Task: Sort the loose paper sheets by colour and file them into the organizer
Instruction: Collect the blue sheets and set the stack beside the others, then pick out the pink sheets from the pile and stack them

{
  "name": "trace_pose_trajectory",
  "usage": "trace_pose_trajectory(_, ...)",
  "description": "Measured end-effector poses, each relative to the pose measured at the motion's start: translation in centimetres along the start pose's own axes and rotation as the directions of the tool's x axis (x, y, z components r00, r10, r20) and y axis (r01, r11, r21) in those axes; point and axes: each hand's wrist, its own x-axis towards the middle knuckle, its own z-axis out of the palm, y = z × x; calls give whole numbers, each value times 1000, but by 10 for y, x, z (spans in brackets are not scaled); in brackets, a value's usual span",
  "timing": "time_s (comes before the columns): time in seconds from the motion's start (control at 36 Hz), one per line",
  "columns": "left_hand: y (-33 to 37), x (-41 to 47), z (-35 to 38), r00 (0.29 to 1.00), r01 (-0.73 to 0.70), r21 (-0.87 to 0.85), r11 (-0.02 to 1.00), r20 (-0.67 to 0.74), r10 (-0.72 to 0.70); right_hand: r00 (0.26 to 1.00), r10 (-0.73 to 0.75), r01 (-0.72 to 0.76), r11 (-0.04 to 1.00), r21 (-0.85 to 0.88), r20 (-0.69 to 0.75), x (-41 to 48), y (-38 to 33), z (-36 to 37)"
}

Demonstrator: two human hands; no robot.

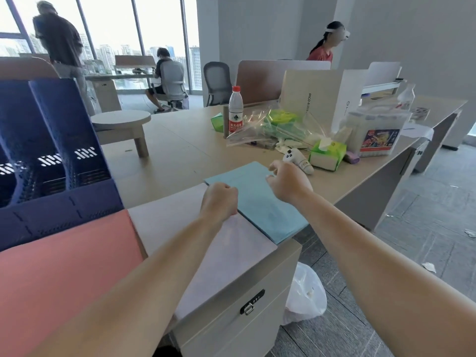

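Three colour piles lie flat side by side on the desk. Pink sheets are near left, their far edge touching the organizer's front lip. Pale lavender sheets are in the middle. The light blue stack is on the right, thicker, overlapping the lavender edge, with its near corner past the desk edge. The organizer is dark blue perforated plastic with upright dividers, standing far left behind the pink.
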Motion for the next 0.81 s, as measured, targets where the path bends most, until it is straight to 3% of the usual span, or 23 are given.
trace_pose_trajectory(0.22, 2, -46, -65, 997, -49, -4, 999, -62, 49, 996, -88, 86, 980, 179, 5, -46, -86, 7)
trace_pose_trajectory(0.39, -15, -85, -146, 990, -35, -53, 998, -136, 27, 985, -166, 146, 942, 302, 40, -92, -163, 17)
trace_pose_trajectory(0.5, -35, -116, -210, 970, -59, 5, 998, -237, 58, 968, -242, 206, 922, 328, 72, -122, -222, 33)
trace_pose_trajectory(0.81, -91, -193, -398, 860, 47, 78, 996, -510, -1, 814, -520, 393, 821, 413, 259, -199, -411, 116)
